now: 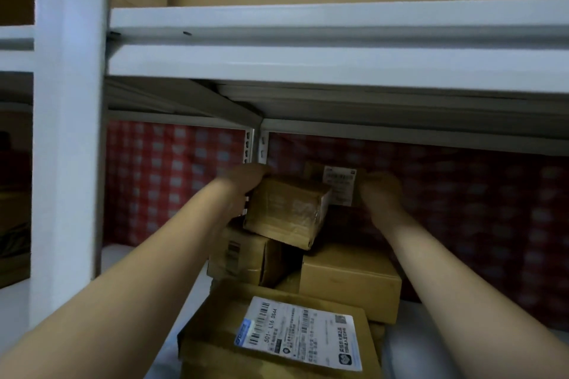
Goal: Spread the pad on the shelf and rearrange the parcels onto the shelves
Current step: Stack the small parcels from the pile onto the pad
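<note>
Right now I am gripping the small taped box (289, 212) with my left hand (246, 178), fingers curling over its far edge. It is sitting tilted atop the stack (246, 258), long axis lying roughly nine to three o'clock. My right hand (381, 191) is touching the labelled box (338, 184) at one o'clock, though I cannot tell whether it is grasping. Checked cloth (172, 175) is lining the back of the white shelf (120, 258).

You have a single view, from the camera on your head. It faces forward and a little down, close in. The white shelf beam (308, 40) crosses the upper frame and the top parcel (286, 212) sits at centre. Your left forearm (123, 271) and right forearm (446, 280) enter from the lower corners.
</note>
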{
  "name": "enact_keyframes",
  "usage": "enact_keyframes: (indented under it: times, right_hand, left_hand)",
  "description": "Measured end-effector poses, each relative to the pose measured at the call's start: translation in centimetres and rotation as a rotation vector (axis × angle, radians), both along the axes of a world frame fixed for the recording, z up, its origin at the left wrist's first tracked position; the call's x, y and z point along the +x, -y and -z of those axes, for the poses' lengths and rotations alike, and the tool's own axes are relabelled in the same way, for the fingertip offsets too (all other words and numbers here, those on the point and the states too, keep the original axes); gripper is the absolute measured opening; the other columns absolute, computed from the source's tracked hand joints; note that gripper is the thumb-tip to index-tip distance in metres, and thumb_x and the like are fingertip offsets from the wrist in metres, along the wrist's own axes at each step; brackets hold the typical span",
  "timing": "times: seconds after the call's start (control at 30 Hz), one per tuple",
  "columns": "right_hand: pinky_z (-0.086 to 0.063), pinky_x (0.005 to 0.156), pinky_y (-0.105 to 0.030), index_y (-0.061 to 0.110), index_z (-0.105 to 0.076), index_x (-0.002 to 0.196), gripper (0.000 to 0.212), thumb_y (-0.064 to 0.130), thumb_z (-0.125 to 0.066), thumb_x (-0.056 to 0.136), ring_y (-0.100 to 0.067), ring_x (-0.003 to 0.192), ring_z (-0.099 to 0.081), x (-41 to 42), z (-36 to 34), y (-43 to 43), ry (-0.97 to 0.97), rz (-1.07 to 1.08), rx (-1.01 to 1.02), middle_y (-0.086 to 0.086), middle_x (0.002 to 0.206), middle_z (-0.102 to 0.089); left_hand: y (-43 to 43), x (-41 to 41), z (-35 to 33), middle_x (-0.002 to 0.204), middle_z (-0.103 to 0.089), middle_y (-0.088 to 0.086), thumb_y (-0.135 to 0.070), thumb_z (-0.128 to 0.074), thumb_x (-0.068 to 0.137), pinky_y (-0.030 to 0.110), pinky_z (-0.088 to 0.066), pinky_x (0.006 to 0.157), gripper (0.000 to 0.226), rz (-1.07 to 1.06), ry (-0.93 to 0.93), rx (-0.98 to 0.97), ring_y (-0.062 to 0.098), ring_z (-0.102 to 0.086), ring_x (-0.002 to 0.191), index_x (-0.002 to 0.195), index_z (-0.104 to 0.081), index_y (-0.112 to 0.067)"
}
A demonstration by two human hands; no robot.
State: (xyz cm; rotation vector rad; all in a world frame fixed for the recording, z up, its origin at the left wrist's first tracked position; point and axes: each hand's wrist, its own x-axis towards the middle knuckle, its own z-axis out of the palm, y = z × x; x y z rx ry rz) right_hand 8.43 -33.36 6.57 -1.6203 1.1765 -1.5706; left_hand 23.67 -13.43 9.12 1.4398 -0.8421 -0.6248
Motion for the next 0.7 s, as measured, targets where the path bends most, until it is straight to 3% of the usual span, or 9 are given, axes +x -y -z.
enact_keyframes:
  times: [0.1,0.2,0.3,0.4,0.47,0.5,0.6,0.63,0.7]
  right_hand:
    - [-0.053,0.068,-0.028,0.014,-0.067,0.092,0.018,0.027,-0.071,0.08,-0.019,0.085,-0.067,-0.3,0.2,1.8,-0.064,-0.072,-0.03,0.0,0.096,-0.07]
    - [-0.06,0.075,-0.033,0.019,-0.069,0.107,0.037,0.021,-0.079,0.072,-0.017,0.088,-0.071,-0.3,0.5,3.8,-0.114,-0.212,-0.029,-0.001,0.103,-0.073]
    - [-0.056,0.078,-0.033,0.012,-0.063,0.122,0.042,0.011,-0.074,0.082,-0.024,0.101,-0.067,0.0,0.6,4.4,-0.071,-0.309,0.001,-0.008,0.118,-0.068]
    - [-0.053,0.088,-0.037,0.008,-0.06,0.127,0.043,0.02,-0.072,0.087,-0.027,0.112,-0.062,0.2,0.7,4.6,-0.019,-0.287,0.029,-0.01,0.126,-0.063]
    - [-0.053,0.093,-0.04,0.012,-0.065,0.116,0.031,0.023,-0.071,0.088,-0.029,0.11,-0.063,0.3,0.7,4.6,-0.028,-0.336,0.037,-0.012,0.123,-0.065]
    - [-0.054,0.092,-0.041,0.013,-0.067,0.114,0.028,0.023,-0.071,0.088,-0.028,0.107,-0.065,0.2,0.6,4.5,-0.046,-0.379,0.033,-0.012,0.121,-0.067]
    - [-0.058,0.075,-0.033,0.013,-0.068,0.118,0.036,0.025,-0.075,0.084,-0.023,0.094,-0.07,0.3,0.4,4.7,-0.08,-0.461,0.037,-0.008,0.11,-0.071]
    - [-0.058,0.07,-0.031,0.013,-0.07,0.115,0.035,0.025,-0.075,0.084,-0.023,0.09,-0.072,0.3,0.3,4.9,-0.079,-0.497,0.042,-0.009,0.107,-0.073]
    - [-0.058,0.067,-0.031,0.016,-0.07,0.115,0.038,0.029,-0.078,0.08,-0.022,0.09,-0.073,0.2,-0.1,5.4,-0.075,-0.551,0.024,-0.009,0.107,-0.074]
  left_hand:
    - [0.5,0.5,0.0,0.095,-0.059,0.007,-0.035,-0.053,0.099,0.029,-0.044,0.063,0.041,0.015,-0.009,0.025,0.019,-0.056,0.081,0.129,-0.056,-0.007]
    - [0.9,1.3,-0.2,0.138,-0.052,0.012,-0.05,-0.05,0.097,0.037,-0.044,0.09,0.059,-0.001,0.001,0.049,0.031,-0.051,0.123,0.142,-0.046,-0.011]
    - [1.7,2.4,-0.5,0.149,-0.044,0.012,-0.052,-0.039,0.1,0.044,-0.037,0.102,0.061,-0.029,0.09,0.056,0.033,-0.044,0.132,0.147,-0.041,-0.012]
    - [2.8,3.3,-1.0,0.144,-0.051,0.012,-0.051,-0.042,0.099,0.044,-0.039,0.106,0.055,-0.02,0.188,0.075,0.031,-0.048,0.129,0.139,-0.051,-0.013]
    - [3.7,3.4,-1.3,0.127,-0.062,0.007,-0.045,-0.048,0.098,0.036,-0.047,0.09,0.035,0.039,0.225,0.053,0.023,-0.059,0.108,0.11,-0.065,-0.017]
    - [4.2,3.4,-1.6,0.117,-0.066,0.005,-0.043,-0.052,0.097,0.035,-0.046,0.087,0.028,0.079,0.224,0.048,0.021,-0.06,0.102,0.098,-0.066,-0.019]
    - [5.6,2.9,-2.6,0.092,-0.065,0.003,-0.041,-0.055,0.096,0.04,-0.046,0.102,0.026,0.164,0.218,0.06,0.024,-0.061,0.101,0.088,-0.065,-0.019]
    - [6.0,2.9,-2.9,0.088,-0.064,0.003,-0.041,-0.054,0.096,0.039,-0.048,0.099,0.027,0.18,0.2,0.056,0.023,-0.062,0.095,0.086,-0.064,-0.018]
    - [6.7,2.6,-3.3,0.084,-0.064,0.003,-0.041,-0.052,0.098,0.032,-0.054,0.08,0.03,0.202,0.159,0.037,0.019,-0.062,0.08,0.084,-0.062,-0.017]
